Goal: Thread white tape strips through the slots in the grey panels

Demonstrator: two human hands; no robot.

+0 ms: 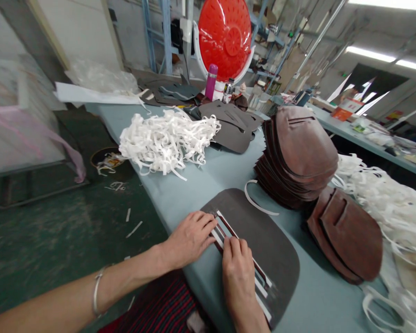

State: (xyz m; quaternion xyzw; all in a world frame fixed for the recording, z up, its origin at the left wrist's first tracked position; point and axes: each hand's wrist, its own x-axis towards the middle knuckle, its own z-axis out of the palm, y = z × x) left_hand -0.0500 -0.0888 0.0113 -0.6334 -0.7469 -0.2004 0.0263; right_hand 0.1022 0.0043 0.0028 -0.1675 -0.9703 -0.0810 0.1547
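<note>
A dark grey panel (273,249) with rounded corners lies flat near the table edge, a long slot cut through it. White strips line the slot, with brown edging beside them. At the slot's upper end my left hand (190,236) has its fingers closed together on a white strip (217,237). My right hand (237,273) is curled over the middle of the slot, its fingertips pinching down on the same near-side strip. What lies beneath the right fingers is hidden. A loose curved white strip (253,201) rests just beyond the panel.
Stacked brown leather panels (305,148) stand to the right, with a smaller brown pile (353,236) nearer me. Tangled white strips (166,141) heap up behind the panel, and another heap (381,194) lies far right. A red fan (225,39) and purple bottle (211,82) stand at the back.
</note>
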